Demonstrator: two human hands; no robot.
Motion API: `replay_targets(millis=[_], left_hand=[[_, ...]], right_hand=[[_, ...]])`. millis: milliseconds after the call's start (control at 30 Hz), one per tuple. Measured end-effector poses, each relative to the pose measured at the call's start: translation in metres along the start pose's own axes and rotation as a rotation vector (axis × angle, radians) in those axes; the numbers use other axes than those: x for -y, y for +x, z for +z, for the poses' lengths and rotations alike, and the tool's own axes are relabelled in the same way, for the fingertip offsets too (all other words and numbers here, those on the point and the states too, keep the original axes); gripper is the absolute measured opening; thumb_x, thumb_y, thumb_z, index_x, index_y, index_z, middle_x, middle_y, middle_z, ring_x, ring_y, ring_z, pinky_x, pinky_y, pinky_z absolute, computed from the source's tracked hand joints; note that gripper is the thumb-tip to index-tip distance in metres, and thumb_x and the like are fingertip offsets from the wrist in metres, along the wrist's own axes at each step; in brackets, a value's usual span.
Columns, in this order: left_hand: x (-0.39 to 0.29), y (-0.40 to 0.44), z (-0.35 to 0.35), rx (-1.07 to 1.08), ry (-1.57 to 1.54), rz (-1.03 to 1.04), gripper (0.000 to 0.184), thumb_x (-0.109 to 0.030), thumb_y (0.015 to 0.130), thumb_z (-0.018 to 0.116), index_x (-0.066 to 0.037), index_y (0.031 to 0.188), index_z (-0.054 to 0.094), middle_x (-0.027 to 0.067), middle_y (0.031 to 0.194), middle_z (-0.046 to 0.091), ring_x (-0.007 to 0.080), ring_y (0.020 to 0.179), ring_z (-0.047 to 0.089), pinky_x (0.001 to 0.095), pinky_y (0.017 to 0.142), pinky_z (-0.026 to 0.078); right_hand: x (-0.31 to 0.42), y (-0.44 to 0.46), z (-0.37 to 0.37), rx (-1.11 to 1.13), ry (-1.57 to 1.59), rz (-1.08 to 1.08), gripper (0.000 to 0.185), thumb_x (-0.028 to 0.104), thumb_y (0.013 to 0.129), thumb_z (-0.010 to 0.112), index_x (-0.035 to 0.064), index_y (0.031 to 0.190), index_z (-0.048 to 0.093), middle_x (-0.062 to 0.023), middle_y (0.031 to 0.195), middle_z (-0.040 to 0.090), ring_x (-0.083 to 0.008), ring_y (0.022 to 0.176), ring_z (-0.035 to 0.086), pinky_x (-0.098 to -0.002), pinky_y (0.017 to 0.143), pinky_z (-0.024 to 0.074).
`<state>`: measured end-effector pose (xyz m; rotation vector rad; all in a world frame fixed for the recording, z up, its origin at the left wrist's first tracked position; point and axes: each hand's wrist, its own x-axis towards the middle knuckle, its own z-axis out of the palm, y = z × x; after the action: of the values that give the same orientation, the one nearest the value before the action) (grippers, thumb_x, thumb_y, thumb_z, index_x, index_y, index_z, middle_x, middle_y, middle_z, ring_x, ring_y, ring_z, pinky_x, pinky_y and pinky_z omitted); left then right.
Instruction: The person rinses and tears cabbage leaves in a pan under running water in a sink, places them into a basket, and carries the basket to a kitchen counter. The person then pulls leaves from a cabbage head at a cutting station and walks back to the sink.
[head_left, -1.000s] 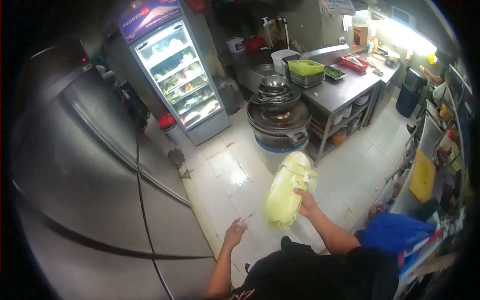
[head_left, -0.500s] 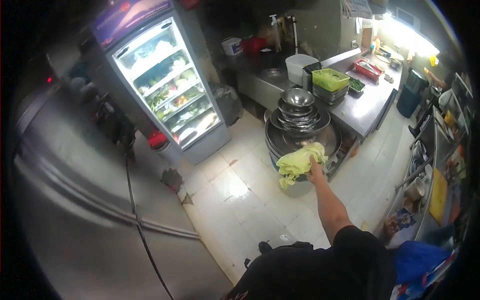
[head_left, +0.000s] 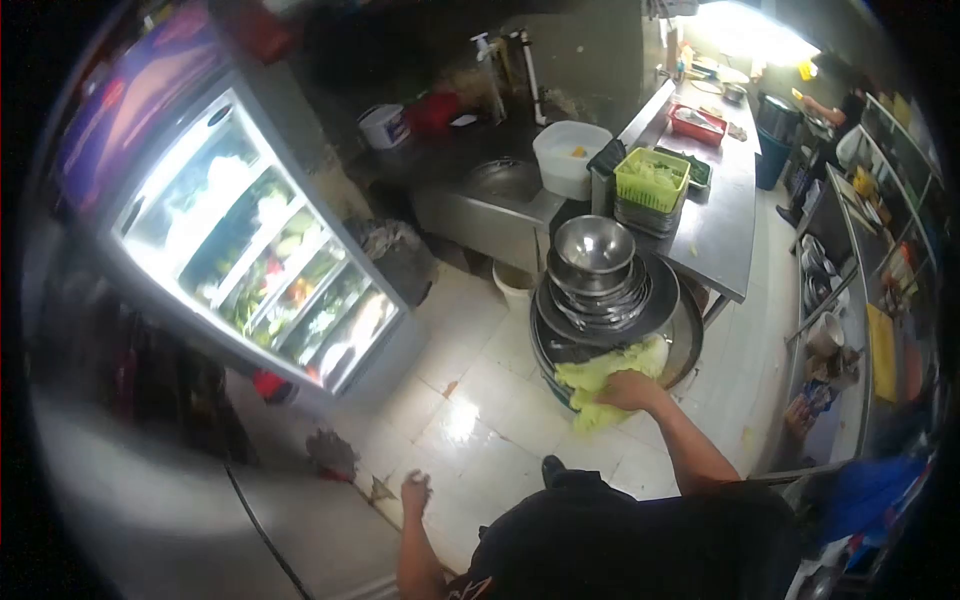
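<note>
My right hand [head_left: 626, 389] is closed on a floppy bunch of pale green lettuce [head_left: 592, 378], which hangs just above the front rim of a wide metal basin [head_left: 688, 345]. Stacked in that basin are several steel bowls, the topmost a shiny bowl [head_left: 594, 245]. The fingers hide part of the lettuce. Away to the lower left, my left hand [head_left: 416, 493] hangs over the tiled floor, its fingers loosely bent and apart with nothing seen in them.
A lit glass-door fridge [head_left: 270, 240] stands at left. Beyond the bowls, a steel counter [head_left: 722, 215] carries a yellow-green basket [head_left: 651, 180] and a red tray [head_left: 697, 126]. A white tub [head_left: 572, 160] sits beside the sink [head_left: 503, 180]. Another person [head_left: 835, 115] stands at far right, near shelves.
My view has moved closer to the bowl stack. The lettuce, still in my right hand, is now lower against the basin's front. My left hand has come into view at lower left.
</note>
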<state>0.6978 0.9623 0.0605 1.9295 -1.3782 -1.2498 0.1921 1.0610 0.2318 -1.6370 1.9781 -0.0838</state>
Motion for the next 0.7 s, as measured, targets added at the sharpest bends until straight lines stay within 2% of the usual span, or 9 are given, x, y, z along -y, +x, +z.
replay_targets(millis=[33, 67, 100, 167, 233, 300, 567, 633, 700], left_hand=[[0.055, 0.051, 0.002, 0.067, 0.136, 0.005, 0.037, -0.021, 0.078, 0.063, -0.001, 0.108, 0.055, 0.0094, 0.066, 0.060, 0.0177, 0.056, 0.058, 0.0298, 0.050, 0.046], [0.023, 0.036, 0.000, 0.113, 0.290, -0.042, 0.035, -0.021, 0.078, 0.063, -0.001, 0.106, 0.056, 0.0097, 0.068, 0.060, 0.0188, 0.055, 0.058, 0.0297, 0.050, 0.046], [0.008, 0.027, 0.001, 0.154, 0.147, -0.194, 0.033, -0.023, 0.083, 0.060, -0.002, 0.107, 0.055, 0.0127, 0.092, 0.058, 0.0229, 0.077, 0.058, 0.0374, 0.061, 0.050], [0.093, 0.081, -0.020, 0.522, 0.608, 0.119, 0.033, -0.020, 0.079, 0.060, -0.010, 0.111, 0.056, 0.0129, 0.100, 0.058, 0.0275, 0.091, 0.055, 0.0410, 0.073, 0.049], [0.065, 0.117, -0.003, 0.612, 0.734, 0.064, 0.031, -0.021, 0.080, 0.059, -0.009, 0.109, 0.056, 0.0134, 0.098, 0.058, 0.0274, 0.090, 0.055, 0.0407, 0.073, 0.049], [0.030, 0.174, 0.010, 0.602, 0.754, -0.019, 0.030, -0.021, 0.080, 0.058, -0.007, 0.107, 0.056, 0.0139, 0.096, 0.059, 0.0274, 0.089, 0.056, 0.0403, 0.073, 0.049], [-0.122, 0.417, -0.007, 0.538, 0.737, 0.119, 0.029, -0.024, 0.083, 0.053, 0.000, 0.099, 0.057, 0.0158, 0.089, 0.062, 0.0271, 0.085, 0.059, 0.0389, 0.074, 0.048], [-0.157, 0.488, -0.015, 0.508, 0.698, 0.274, 0.030, -0.025, 0.083, 0.051, 0.001, 0.097, 0.058, 0.0163, 0.087, 0.062, 0.0271, 0.084, 0.060, 0.0385, 0.074, 0.048], [-0.201, 0.574, 0.004, 0.428, 0.602, 0.650, 0.032, -0.026, 0.084, 0.050, 0.003, 0.095, 0.058, 0.0168, 0.085, 0.063, 0.0270, 0.083, 0.061, 0.0382, 0.074, 0.048]], right_hand=[[0.031, 0.004, -0.024, -0.085, 0.090, -0.085, 0.061, 0.057, 0.076, 0.052, 0.0006, 0.099, 0.062, -0.0211, 0.100, 0.060, -0.0369, 0.094, 0.056, -0.0400, 0.083, 0.0436], [0.038, 0.038, -0.019, -0.124, 0.140, -0.221, 0.061, 0.055, 0.076, 0.054, 0.0014, 0.105, 0.060, -0.0200, 0.105, 0.058, -0.0354, 0.096, 0.055, -0.0398, 0.085, 0.0422], [0.060, 0.068, -0.030, -0.059, 0.198, -0.309, 0.060, 0.053, 0.077, 0.054, 0.0019, 0.109, 0.058, -0.0209, 0.108, 0.057, -0.0349, 0.098, 0.055, -0.0403, 0.085, 0.0420], [0.116, 0.113, -0.050, 0.012, 0.301, -0.314, 0.060, 0.049, 0.078, 0.056, 0.0027, 0.116, 0.052, -0.0174, 0.107, 0.059, -0.0306, 0.098, 0.056, -0.0385, 0.084, 0.0421], [0.153, 0.164, -0.048, -0.035, 0.284, -0.543, 0.056, 0.046, 0.079, 0.056, 0.0055, 0.117, 0.051, -0.0182, 0.102, 0.060, -0.0342, 0.096, 0.055, -0.0408, 0.084, 0.0425], [0.189, 0.199, -0.062, 0.074, 0.354, -0.592, 0.055, 0.045, 0.079, 0.057, 0.0051, 0.117, 0.051, -0.0180, 0.100, 0.060, -0.0337, 0.096, 0.055, -0.0407, 0.084, 0.0422], [0.173, 0.314, -0.088, -0.036, 0.257, -0.257, 0.056, 0.044, 0.079, 0.056, 0.0056, 0.120, 0.049, -0.0175, 0.099, 0.061, -0.0327, 0.094, 0.056, -0.0401, 0.083, 0.0430], [0.155, 0.323, -0.100, -0.105, 0.295, -0.091, 0.057, 0.044, 0.079, 0.056, 0.0066, 0.121, 0.048, -0.0163, 0.100, 0.062, -0.0311, 0.095, 0.057, -0.0388, 0.083, 0.0435], [0.131, 0.329, -0.106, -0.197, 0.382, 0.021, 0.055, 0.044, 0.080, 0.056, 0.0084, 0.121, 0.049, -0.0138, 0.104, 0.062, -0.0296, 0.099, 0.056, -0.0365, 0.085, 0.0436]])
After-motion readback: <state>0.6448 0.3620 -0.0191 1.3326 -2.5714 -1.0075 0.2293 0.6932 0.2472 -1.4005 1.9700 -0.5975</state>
